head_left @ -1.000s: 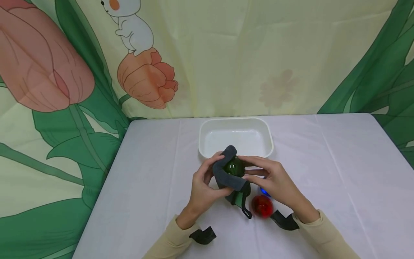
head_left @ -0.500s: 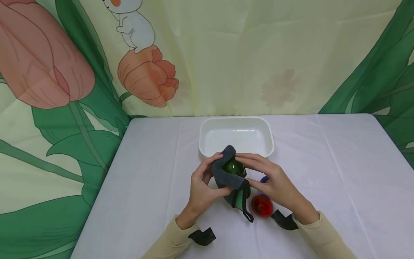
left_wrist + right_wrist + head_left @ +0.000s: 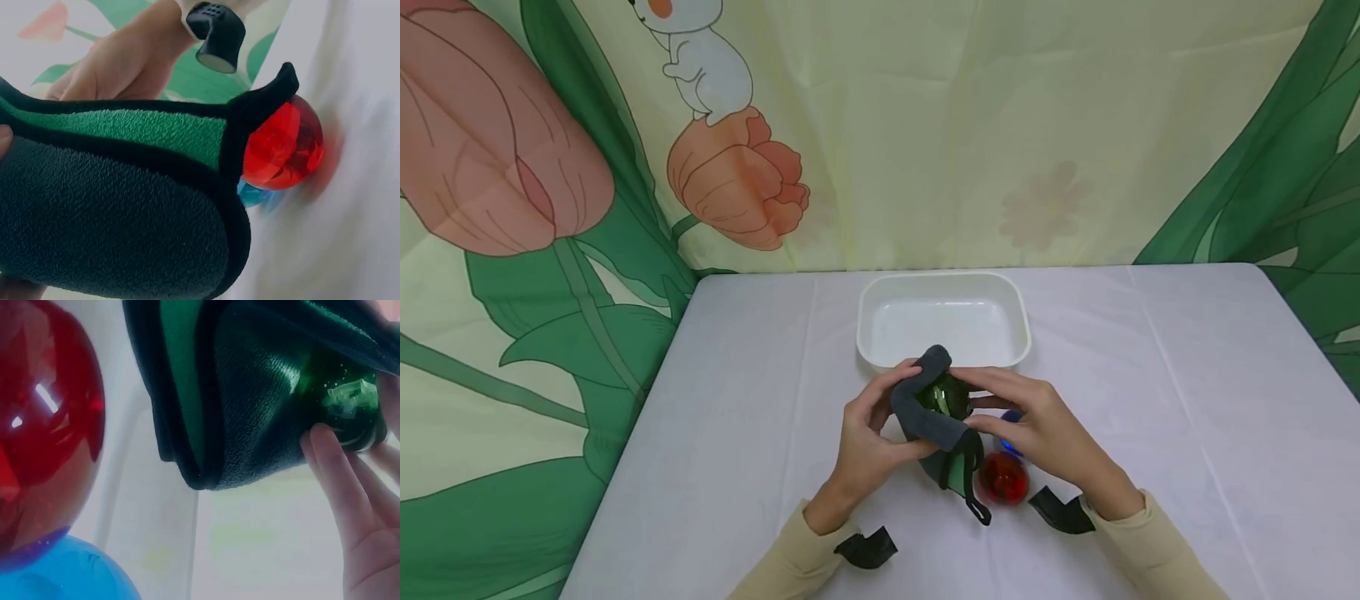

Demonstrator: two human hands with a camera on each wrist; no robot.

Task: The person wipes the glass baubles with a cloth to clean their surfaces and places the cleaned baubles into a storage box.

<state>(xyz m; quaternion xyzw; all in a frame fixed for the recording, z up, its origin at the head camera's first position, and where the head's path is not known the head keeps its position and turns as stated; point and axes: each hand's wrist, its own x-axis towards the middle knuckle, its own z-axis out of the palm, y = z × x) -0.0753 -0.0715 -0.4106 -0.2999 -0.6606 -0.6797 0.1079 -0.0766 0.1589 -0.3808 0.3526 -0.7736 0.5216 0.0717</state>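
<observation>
Green ball in the fold of a grey cloth, a hand on either side

The person's left hand [image 3: 872, 429] holds the dark grey cloth [image 3: 923, 423], thumb on its near edge and fingers curled round its far edge. The right hand [image 3: 1037, 421] is on the other side, its fingers partly bent around the green ball [image 3: 951, 398] with the thumb opposite, so the ball is held between them and the cloth. The head view shows the ball half wrapped, its glossy side facing the right hand; in the right wrist view, fingertips [image 3: 324, 434] rest where ball and cloth meet. The cloth shows a bright green face, black edging and a dark loop [image 3: 976, 500] hanging from its near corner.

Just beside that corner, the red ball [image 3: 1003, 479] sits on the white surface [image 3: 760, 375]. The blue ball [image 3: 1012, 447] lies close behind it, partly hidden by the right hand. Beyond the hands, towards the far edge, stands a white tray [image 3: 940, 321]. Both arms wear beige sleeves [image 3: 1161, 546], with a black piece [image 3: 867, 548] at each cuff. Behind the surface hangs a pale yellow curtain [image 3: 910, 150] printed with tulips and a small white animal
</observation>
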